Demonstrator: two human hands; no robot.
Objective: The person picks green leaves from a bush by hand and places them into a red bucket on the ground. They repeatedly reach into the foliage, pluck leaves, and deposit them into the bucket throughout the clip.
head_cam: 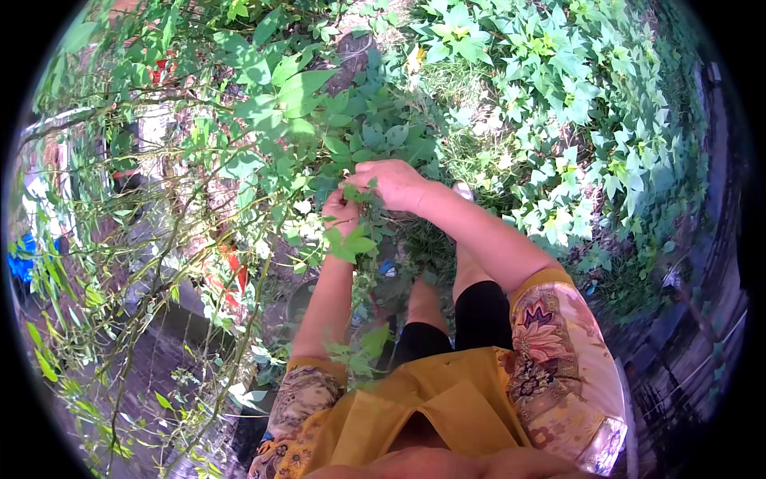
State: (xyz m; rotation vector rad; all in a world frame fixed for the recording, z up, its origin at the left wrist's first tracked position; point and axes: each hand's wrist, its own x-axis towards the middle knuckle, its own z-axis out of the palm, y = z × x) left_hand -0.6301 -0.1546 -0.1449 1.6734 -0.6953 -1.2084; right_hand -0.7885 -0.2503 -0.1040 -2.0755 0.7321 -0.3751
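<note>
My left hand (341,211) and my right hand (389,182) meet in front of me among green foliage, fingertips close together. Both hands are closed around a thin leafy stem (359,194), whose small leaves show between them. The exact grip is partly hidden by fingers and leaves. Broad green leaves (352,244) hang over my left wrist. Just beyond my fingers grows a dense leafy plant (383,138).
Thin branches (173,233) spread across the left side. Star-shaped leaves of a low crop (556,78) cover the upper right. Red material (233,269) and a blue object (23,258) show through the branches. A pale shoe (462,191) stands in the grass.
</note>
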